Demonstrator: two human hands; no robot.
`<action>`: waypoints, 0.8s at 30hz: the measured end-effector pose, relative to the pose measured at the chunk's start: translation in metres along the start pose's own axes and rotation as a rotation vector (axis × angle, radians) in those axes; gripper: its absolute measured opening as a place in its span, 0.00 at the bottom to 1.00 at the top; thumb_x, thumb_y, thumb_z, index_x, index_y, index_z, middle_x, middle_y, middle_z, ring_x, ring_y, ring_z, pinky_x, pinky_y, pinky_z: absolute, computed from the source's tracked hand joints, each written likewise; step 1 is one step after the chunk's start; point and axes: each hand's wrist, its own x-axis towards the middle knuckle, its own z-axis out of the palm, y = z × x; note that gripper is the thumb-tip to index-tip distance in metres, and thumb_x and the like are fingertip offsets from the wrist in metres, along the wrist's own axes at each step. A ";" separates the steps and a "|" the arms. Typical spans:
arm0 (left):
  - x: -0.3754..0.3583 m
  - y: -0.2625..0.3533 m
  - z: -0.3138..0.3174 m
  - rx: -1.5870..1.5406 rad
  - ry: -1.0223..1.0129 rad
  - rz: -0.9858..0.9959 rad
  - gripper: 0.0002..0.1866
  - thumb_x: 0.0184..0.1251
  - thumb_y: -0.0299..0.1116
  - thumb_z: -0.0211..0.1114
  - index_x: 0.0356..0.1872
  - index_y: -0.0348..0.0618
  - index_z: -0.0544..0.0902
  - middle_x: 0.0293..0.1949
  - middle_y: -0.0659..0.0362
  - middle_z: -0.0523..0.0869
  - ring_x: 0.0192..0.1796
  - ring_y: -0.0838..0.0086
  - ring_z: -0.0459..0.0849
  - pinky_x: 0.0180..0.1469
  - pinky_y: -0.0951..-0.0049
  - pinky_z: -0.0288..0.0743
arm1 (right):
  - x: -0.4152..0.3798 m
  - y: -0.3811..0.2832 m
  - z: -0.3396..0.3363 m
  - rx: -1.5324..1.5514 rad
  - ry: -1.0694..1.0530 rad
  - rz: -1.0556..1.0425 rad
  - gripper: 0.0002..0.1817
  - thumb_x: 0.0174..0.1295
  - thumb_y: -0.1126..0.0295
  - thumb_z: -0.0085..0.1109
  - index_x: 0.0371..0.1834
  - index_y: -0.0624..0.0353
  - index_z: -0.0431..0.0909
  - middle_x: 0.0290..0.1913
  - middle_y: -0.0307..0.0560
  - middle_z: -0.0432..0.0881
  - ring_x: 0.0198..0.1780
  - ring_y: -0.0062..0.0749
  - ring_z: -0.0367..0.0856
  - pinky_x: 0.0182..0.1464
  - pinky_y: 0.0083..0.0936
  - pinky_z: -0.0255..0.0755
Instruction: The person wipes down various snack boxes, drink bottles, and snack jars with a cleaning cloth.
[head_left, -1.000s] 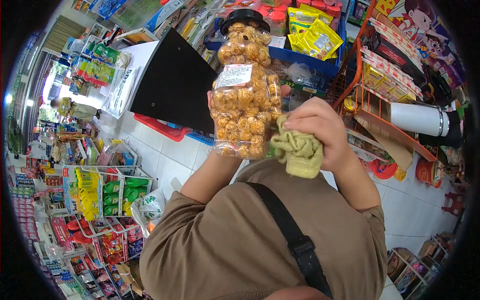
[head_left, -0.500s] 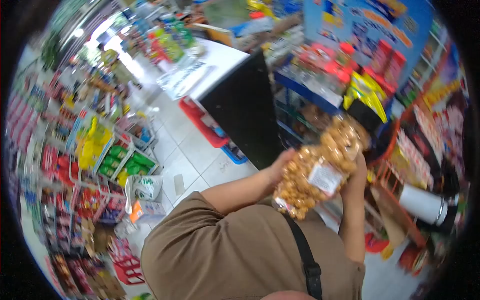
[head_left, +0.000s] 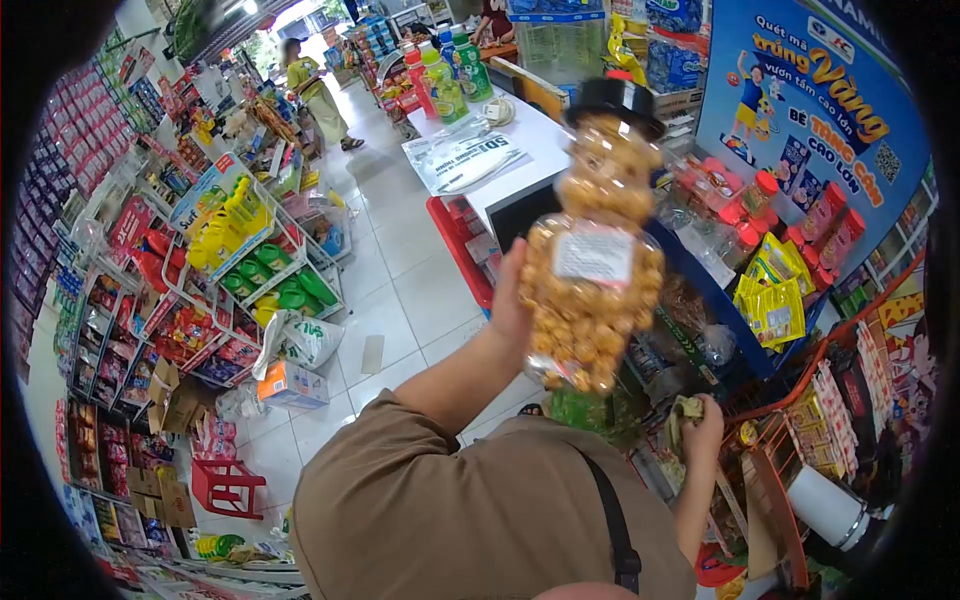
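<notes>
My left hand [head_left: 514, 305] is closed on the side of a clear, bear-shaped plastic jar [head_left: 595, 330] packed with caramel popcorn. The jar stands nearly upright in front of me, with a black hat-shaped lid [head_left: 613, 105] on top. A white printed label [head_left: 593, 256] sits on its belly. Lower and to the right, my right hand [head_left: 703, 432] grips a crumpled olive-coloured cloth [head_left: 684, 418], apart from the jar. The fingers of my left hand are partly hidden behind the jar.
A white counter [head_left: 540, 150] with bottles stands ahead. Right of the jar, a blue display rack [head_left: 735, 325] holds yellow packets [head_left: 775, 305] and red-lidded jars. Left are crowded shelves, a cardboard box [head_left: 293, 385] and a red stool [head_left: 225, 487]. A person [head_left: 318, 95] stands in the far aisle.
The popcorn jar has risen and turned from tilted to nearly upright. My right hand has left the jar and moved down, now showing a cloth; my left hand still holds the jar.
</notes>
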 end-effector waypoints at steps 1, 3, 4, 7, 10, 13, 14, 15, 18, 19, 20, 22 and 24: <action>0.001 0.009 0.006 -0.058 0.013 0.036 0.39 0.61 0.63 0.41 0.64 0.40 0.59 0.60 0.45 0.67 0.57 0.51 0.72 0.60 0.51 0.64 | -0.003 0.001 0.005 -0.003 -0.027 0.021 0.22 0.42 0.83 0.57 0.44 0.61 0.71 0.45 0.54 0.73 0.49 0.50 0.72 0.51 0.35 0.66; 0.006 0.022 0.004 -0.067 0.026 0.147 0.39 0.62 0.62 0.35 0.64 0.39 0.58 0.58 0.46 0.69 0.56 0.54 0.73 0.60 0.56 0.65 | -0.007 0.008 0.013 0.088 -0.062 0.009 0.21 0.41 0.82 0.58 0.43 0.62 0.72 0.44 0.55 0.74 0.48 0.51 0.72 0.51 0.35 0.66; 0.003 0.030 -0.008 -0.088 -0.039 0.193 0.42 0.61 0.66 0.35 0.64 0.39 0.59 0.59 0.46 0.69 0.57 0.54 0.72 0.59 0.56 0.66 | -0.009 0.010 0.016 0.105 -0.074 -0.004 0.21 0.41 0.81 0.59 0.43 0.62 0.72 0.44 0.55 0.74 0.48 0.51 0.72 0.51 0.35 0.66; 0.002 0.051 -0.032 0.101 -0.009 0.448 0.48 0.55 0.73 0.36 0.64 0.40 0.59 0.60 0.49 0.67 0.60 0.56 0.69 0.61 0.56 0.64 | -0.017 0.014 0.018 0.126 -0.083 -0.016 0.20 0.41 0.80 0.59 0.43 0.61 0.72 0.43 0.55 0.75 0.48 0.51 0.73 0.50 0.35 0.66; 0.008 0.094 -0.044 0.458 0.145 0.761 0.41 0.59 0.65 0.47 0.63 0.41 0.60 0.61 0.53 0.67 0.62 0.60 0.66 0.63 0.58 0.61 | -0.019 0.028 0.021 0.149 -0.078 -0.014 0.21 0.42 0.80 0.59 0.44 0.60 0.72 0.44 0.55 0.74 0.49 0.50 0.73 0.50 0.37 0.66; 0.023 0.137 -0.020 0.500 0.331 0.806 0.28 0.66 0.49 0.48 0.60 0.42 0.64 0.59 0.54 0.69 0.61 0.60 0.68 0.62 0.56 0.63 | -0.021 0.028 0.013 0.150 -0.103 0.051 0.21 0.42 0.79 0.60 0.44 0.60 0.72 0.44 0.55 0.74 0.49 0.50 0.73 0.50 0.37 0.67; 0.034 0.158 -0.033 0.498 0.146 0.788 0.24 0.68 0.43 0.49 0.60 0.42 0.62 0.58 0.54 0.70 0.59 0.59 0.70 0.59 0.54 0.65 | -0.023 0.030 0.013 0.166 -0.104 0.071 0.20 0.42 0.79 0.60 0.43 0.60 0.72 0.44 0.55 0.75 0.49 0.49 0.73 0.50 0.36 0.67; 0.044 0.173 -0.036 0.504 0.036 0.796 0.24 0.66 0.35 0.52 0.61 0.40 0.60 0.56 0.56 0.72 0.58 0.61 0.71 0.58 0.56 0.67 | -0.024 0.031 0.014 0.165 -0.084 0.053 0.20 0.42 0.79 0.59 0.43 0.61 0.72 0.43 0.55 0.75 0.47 0.50 0.74 0.49 0.36 0.67; 0.074 0.197 -0.037 0.726 0.134 0.828 0.29 0.60 0.24 0.58 0.62 0.39 0.57 0.54 0.56 0.72 0.55 0.66 0.73 0.56 0.64 0.70 | -0.024 0.033 0.016 0.162 -0.044 0.010 0.19 0.41 0.79 0.57 0.41 0.61 0.73 0.41 0.55 0.76 0.44 0.51 0.75 0.47 0.35 0.68; 0.083 0.203 -0.043 0.789 0.132 0.813 0.31 0.59 0.22 0.59 0.62 0.39 0.56 0.54 0.55 0.72 0.55 0.67 0.74 0.55 0.67 0.70 | -0.025 0.030 0.016 0.161 -0.050 0.010 0.19 0.41 0.79 0.57 0.41 0.61 0.73 0.41 0.55 0.76 0.44 0.51 0.75 0.47 0.35 0.68; 0.093 0.205 -0.049 0.852 0.128 0.795 0.32 0.57 0.20 0.60 0.62 0.39 0.56 0.54 0.55 0.72 0.54 0.68 0.74 0.54 0.69 0.71 | -0.027 0.030 0.016 0.161 -0.056 0.013 0.19 0.41 0.78 0.57 0.41 0.61 0.73 0.41 0.55 0.76 0.45 0.51 0.75 0.47 0.35 0.68; 0.112 0.204 -0.061 0.835 0.141 0.751 0.34 0.56 0.18 0.61 0.63 0.39 0.55 0.54 0.54 0.71 0.53 0.68 0.75 0.53 0.71 0.72 | -0.025 0.034 0.019 0.151 -0.078 0.014 0.19 0.41 0.78 0.58 0.42 0.61 0.73 0.42 0.56 0.76 0.45 0.51 0.75 0.48 0.35 0.68; 0.125 0.197 -0.066 0.835 0.156 0.721 0.36 0.54 0.19 0.63 0.63 0.37 0.55 0.54 0.53 0.71 0.53 0.68 0.75 0.53 0.72 0.73 | -0.025 0.037 0.021 0.153 -0.100 0.027 0.19 0.41 0.77 0.58 0.42 0.61 0.73 0.42 0.56 0.76 0.46 0.51 0.74 0.48 0.36 0.68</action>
